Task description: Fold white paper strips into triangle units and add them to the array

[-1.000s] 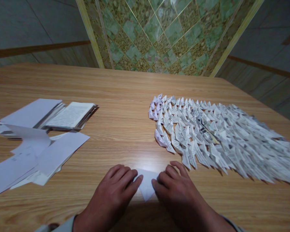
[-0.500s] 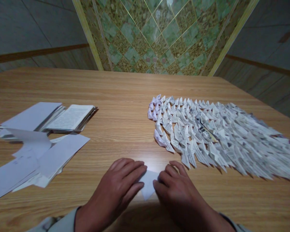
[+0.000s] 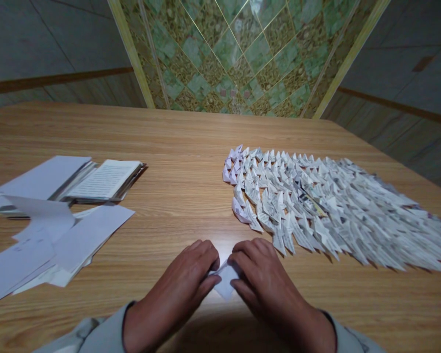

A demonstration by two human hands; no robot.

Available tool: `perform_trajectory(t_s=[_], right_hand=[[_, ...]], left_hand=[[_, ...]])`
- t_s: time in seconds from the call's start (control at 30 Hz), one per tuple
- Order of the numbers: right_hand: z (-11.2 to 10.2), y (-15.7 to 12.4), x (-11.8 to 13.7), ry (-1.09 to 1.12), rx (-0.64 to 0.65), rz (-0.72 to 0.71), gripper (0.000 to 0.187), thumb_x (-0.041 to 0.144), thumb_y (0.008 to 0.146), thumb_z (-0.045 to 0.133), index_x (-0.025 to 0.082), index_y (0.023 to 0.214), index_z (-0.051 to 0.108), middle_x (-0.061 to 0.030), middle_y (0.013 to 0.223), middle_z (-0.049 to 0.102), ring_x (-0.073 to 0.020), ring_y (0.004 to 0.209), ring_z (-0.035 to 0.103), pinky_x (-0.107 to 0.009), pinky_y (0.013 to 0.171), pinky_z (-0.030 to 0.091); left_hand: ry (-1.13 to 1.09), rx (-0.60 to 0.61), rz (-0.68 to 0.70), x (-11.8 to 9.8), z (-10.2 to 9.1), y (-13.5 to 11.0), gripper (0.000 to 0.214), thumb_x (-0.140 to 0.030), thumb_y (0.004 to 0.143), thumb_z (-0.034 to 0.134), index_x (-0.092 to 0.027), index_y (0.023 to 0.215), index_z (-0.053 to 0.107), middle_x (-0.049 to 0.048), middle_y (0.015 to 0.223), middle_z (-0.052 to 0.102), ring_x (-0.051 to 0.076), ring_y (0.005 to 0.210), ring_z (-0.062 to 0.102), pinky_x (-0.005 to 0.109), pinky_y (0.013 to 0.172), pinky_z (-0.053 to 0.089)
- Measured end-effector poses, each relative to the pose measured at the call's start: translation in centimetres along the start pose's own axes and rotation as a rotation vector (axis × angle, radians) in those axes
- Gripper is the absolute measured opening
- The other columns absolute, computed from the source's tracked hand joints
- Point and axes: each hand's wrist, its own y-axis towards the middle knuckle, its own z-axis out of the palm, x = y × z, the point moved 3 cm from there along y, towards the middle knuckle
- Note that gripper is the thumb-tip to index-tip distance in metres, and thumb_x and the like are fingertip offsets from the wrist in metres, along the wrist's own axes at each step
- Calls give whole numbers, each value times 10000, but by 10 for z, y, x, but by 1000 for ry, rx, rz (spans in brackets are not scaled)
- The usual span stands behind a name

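A small piece of folded white paper [image 3: 226, 283] lies close to the table's near side, its lower corner pointing toward me. My left hand [image 3: 193, 274] grips its left edge between thumb and curled fingers. On the opposite edge my right hand [image 3: 255, 272] pinches the paper in the same way. The fingers hide both side corners. To the right of my hands spread rows of folded paper boats [image 3: 316, 206], most of them printed, with a few pale lilac ones at the left end.
Loose white sheets [image 3: 91, 235] lie at the left on the wooden table [image 3: 176, 147]. Behind them are a stack of blank paper [image 3: 44, 174] and a stack of printed pages [image 3: 106, 179]. A tiled green wall panel [image 3: 228, 54] rises beyond the far edge.
My right hand's fingers have come down and curled around the paper's right side. The left fingers have bent in more, and the paper's top edge now looks lifted or folded.
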Motion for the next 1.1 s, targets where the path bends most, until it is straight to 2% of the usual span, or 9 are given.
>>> perform_trajectory(t_s=[0.1,0.23,0.33,0.4,0.53,0.63,0.8,0.93,1.1], right_hand=[[-1,0,-1,124,-56,10,427,110,790,814,203,1145,597,-32,1045,658,-232,966,534,-379,914,336],[-7,2,0,146,-219,-88,125,146,915,704,191,862,600,8,800,608,-191,818,517,-360,872,334],[-13,2,4,64,-356,-168,236,202,1030,531,180,803,590,-3,756,585,-183,779,493,-374,880,336],[-13,2,6,-14,-398,-200,322,214,1068,443,177,788,596,-5,736,579,-177,759,483,-385,899,334],[-2,4,7,-174,-369,-256,417,197,1082,390,185,719,595,4,680,557,-171,722,463,-392,940,323],[7,5,3,-216,-306,-273,359,154,1041,475,196,712,613,5,671,569,-178,724,463,-400,962,306],[7,3,-4,-145,-174,-226,181,223,941,687,228,760,680,18,685,613,-180,760,491,-385,958,282],[6,2,-5,-142,-168,-201,201,198,937,684,234,739,688,14,674,619,-183,762,490,-388,941,287],[6,3,-5,-99,-162,-197,207,240,944,682,229,737,692,10,684,634,-184,762,496,-385,932,295]], left_hand=[[-32,-63,44,-2,0,0,114,-154,950,611,-194,860,555,16,821,614,209,765,560,310,688,410],[5,-268,256,-11,-16,-1,173,-211,1042,470,-190,888,547,23,789,605,194,731,540,301,665,392],[142,-394,415,-21,-27,-3,201,-203,1075,393,-176,991,573,31,812,630,190,731,520,314,682,371],[253,-421,453,-23,-26,-5,217,-195,1082,373,-167,1086,588,38,839,650,195,737,518,325,683,356],[327,-305,341,-13,-7,-9,312,-223,1083,352,-189,908,608,36,796,630,206,705,509,335,648,336],[300,-229,259,-2,7,-14,257,-239,1047,442,-202,841,591,41,813,630,217,724,524,337,648,345],[284,-215,231,2,9,-18,153,-273,982,590,-216,840,587,30,849,640,218,737,533,337,655,351],[275,-217,196,-2,11,-20,125,-284,911,682,-213,867,588,33,890,648,230,766,541,352,673,355],[237,-251,170,0,15,-21,148,-159,922,624,-205,797,558,27,852,616,216,751,524,342,664,341]])
